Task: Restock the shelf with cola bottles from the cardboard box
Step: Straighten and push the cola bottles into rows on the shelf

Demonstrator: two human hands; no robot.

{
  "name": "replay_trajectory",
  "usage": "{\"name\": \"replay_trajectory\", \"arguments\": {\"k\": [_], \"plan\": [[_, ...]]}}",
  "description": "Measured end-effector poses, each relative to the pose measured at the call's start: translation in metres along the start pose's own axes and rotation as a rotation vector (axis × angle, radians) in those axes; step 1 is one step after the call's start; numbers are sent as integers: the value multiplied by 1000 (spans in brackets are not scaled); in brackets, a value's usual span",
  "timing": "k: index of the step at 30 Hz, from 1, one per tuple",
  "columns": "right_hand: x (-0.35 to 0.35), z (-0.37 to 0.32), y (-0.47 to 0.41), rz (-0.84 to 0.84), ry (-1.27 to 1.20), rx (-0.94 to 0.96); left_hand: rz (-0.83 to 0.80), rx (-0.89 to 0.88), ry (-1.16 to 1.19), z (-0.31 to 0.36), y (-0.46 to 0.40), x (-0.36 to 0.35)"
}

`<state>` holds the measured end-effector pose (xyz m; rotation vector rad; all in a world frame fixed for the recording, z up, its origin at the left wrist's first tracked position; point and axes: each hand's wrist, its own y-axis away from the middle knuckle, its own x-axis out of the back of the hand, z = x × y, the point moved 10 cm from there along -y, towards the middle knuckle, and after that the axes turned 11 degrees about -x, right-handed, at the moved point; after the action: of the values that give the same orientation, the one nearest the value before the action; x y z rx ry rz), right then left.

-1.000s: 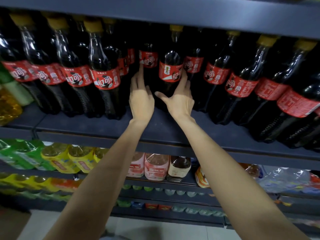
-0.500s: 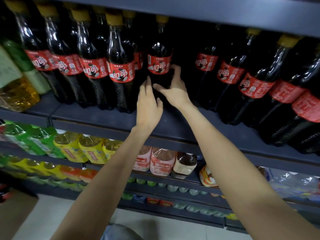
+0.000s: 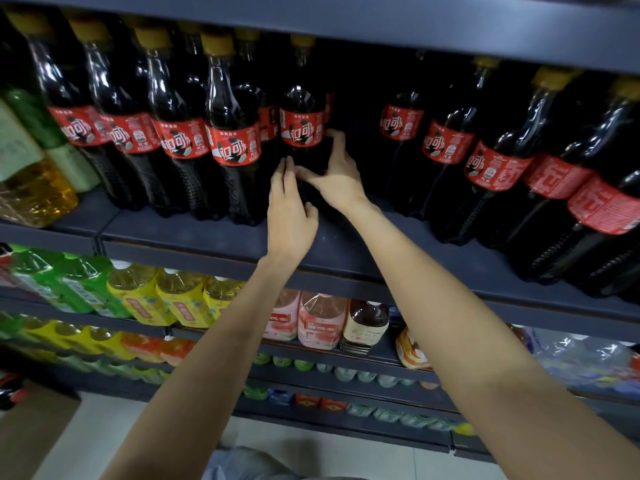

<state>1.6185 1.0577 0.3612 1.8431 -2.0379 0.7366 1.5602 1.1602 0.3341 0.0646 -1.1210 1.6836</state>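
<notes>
Upper shelf [image 3: 214, 237]: dark metal, stocked with upright cola bottles with red labels and yellow caps. A row of four [image 3: 152, 133] stands at the front left; a further group [image 3: 498, 161] leans across the right side. Between them, set back from the shelf edge, stands the cola bottle [image 3: 302, 123] being handled, upright, with a dark gap to its right.

Left hand [image 3: 290, 211]: fingers straight and held close together, tips against the lower body of that bottle, thumb apart at the right. Right hand [image 3: 337, 174]: thumb and forefinger spread wide, cupping the bottle's right side just below its label; the remaining fingers are hidden behind the hand and their lie cannot be told.

Obstructions: the nearest front-row bottle [image 3: 235, 143] stands immediately left of the handled bottle, just beside the left hand's fingers. The shelf above [image 3: 381, 26] overhangs the caps closely.

Surroundings: yellow oil bottle [image 3: 31, 188] and green bottles [image 3: 38, 123] at far left of the same shelf. The lower shelf carries green and yellow drink packs [image 3: 145, 299], pink-labelled bottles [image 3: 320, 323] and a brown-labelled bottle [image 3: 367, 327]. A cardboard box [image 3: 31, 431] shows at bottom left on the floor.

Change from half a second ago: the view sits slightly further right and the handled bottle reads deeper in the shelf; both hands keep the same posture on it, the left hand's fingertips now nearer the right thumb.
</notes>
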Motion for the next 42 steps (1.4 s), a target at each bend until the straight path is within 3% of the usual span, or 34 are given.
{"name": "replay_trajectory", "arguments": {"k": [15, 19, 22, 24, 28, 31, 36, 42], "plan": [[-13, 12, 2, -13, -15, 5, -51, 21, 43, -7, 8, 2], [2, 9, 15, -56, 25, 41, 61, 9, 74, 4, 12, 12], [42, 9, 44, 96, 187, 133, 208, -135, 163, 40, 18, 26], [78, 15, 69, 289, 229, 159, 202, -211, 247, 61, 9, 17], [143, 29, 117, 733, 284, 162, -6, -52, 544, 61, -36, -49], [173, 48, 136, 941, 296, 32, -176, 69, 651, 58, -63, -97], [190, 70, 135, 982, 263, -144, -233, -50, 550, 71, -82, -124], [189, 81, 128, 863, 144, -216, -73, 31, 427, 66, -69, -101]]}}
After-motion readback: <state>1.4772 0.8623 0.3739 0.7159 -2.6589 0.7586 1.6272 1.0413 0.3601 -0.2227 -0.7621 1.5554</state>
